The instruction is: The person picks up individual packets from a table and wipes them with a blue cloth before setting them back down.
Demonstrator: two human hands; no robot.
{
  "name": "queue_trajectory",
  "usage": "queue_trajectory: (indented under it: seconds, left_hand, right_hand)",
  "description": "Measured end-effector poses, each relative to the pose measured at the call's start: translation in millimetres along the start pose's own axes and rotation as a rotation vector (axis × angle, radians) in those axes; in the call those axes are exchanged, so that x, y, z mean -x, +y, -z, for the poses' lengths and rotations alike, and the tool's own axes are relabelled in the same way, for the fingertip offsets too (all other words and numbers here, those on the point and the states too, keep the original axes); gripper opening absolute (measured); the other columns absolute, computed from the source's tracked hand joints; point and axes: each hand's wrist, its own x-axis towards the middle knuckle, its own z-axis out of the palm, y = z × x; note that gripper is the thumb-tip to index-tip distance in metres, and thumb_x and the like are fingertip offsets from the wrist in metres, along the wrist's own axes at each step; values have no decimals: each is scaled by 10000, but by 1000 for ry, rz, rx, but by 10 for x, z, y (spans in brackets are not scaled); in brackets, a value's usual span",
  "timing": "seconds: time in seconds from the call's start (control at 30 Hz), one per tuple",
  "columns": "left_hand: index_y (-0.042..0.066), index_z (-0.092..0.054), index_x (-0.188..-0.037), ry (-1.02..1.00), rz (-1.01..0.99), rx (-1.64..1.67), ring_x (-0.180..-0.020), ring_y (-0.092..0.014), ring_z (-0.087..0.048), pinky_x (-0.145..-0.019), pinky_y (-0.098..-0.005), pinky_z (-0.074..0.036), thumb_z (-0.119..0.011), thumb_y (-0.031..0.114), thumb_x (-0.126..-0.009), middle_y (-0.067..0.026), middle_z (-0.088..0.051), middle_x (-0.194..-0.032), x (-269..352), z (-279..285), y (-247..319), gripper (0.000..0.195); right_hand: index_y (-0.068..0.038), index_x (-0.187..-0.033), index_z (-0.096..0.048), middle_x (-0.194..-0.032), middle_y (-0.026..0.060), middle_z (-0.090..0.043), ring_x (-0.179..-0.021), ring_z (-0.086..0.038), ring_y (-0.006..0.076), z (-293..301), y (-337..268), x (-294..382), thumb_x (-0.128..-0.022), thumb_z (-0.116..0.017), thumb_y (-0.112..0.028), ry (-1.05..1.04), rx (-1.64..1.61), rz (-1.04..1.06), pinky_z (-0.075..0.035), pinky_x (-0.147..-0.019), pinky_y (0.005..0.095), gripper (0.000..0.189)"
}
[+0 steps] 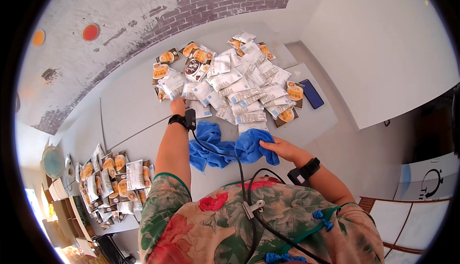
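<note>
In my right hand (284, 148) is one end of a crumpled blue cloth (215, 152), the thumb lying over it. The rest of the cloth trails left across the grey table (133, 113). My left hand (178, 105) reaches to the near left edge of a heap of sachets, against a white sachet (172, 84). Its fingertips are hidden, so whether they pinch that sachet is unclear. Many sachets in the heap lie with their white printed backs up, like the overlapping ones (244, 95) in the middle. Others show brown and orange fronts, such as a sachet (168, 55) at the far left.
A dark blue phone (312, 94) lies right of the heap. More sachets (118, 185) are piled on the table at lower left. A black cable (237, 160) runs from my left wrist across the cloth to a clip (253, 209) on my shirt. A wall (233, 5) borders the table's far side.
</note>
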Motion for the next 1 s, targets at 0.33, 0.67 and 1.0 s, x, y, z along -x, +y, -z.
queue_trajectory:
  seconds: [0.33,0.67,1.0]
  left_hand:
    - [-13,-631,-872,61,332,784,-598,-177,-602,-537,-295,-503,-554,296,-905,-78,-642,-731,115,-338,311,320]
    - [21,-599,-773,383,167,823,-555,-167,-550,-495,-310,-440,-622,166,-831,-67,-598,-668,531,-299,647,159]
    - [75,-542,-823,375,-160,960,-738,-98,-525,-750,-270,-479,-586,175,-906,-10,-559,-790,1980,1059,1222,137]
  right_hand:
    - [-61,-1262,-509,-1102,10,-574,-975,-501,98,-73,184,-235,-935,-526,-396,-130,47,40,-414,-842,257,468]
    - [-29,-1271,-497,-1143,31,-575,-1015,-519,114,-79,52,134,-952,-477,-425,-14,-219,15,-414,-879,257,509]
    - [-21,-1279,-468,-1185,69,-564,-1075,-521,151,-507,-114,-209,-980,-395,-428,-61,-446,400,-399,-938,313,510]
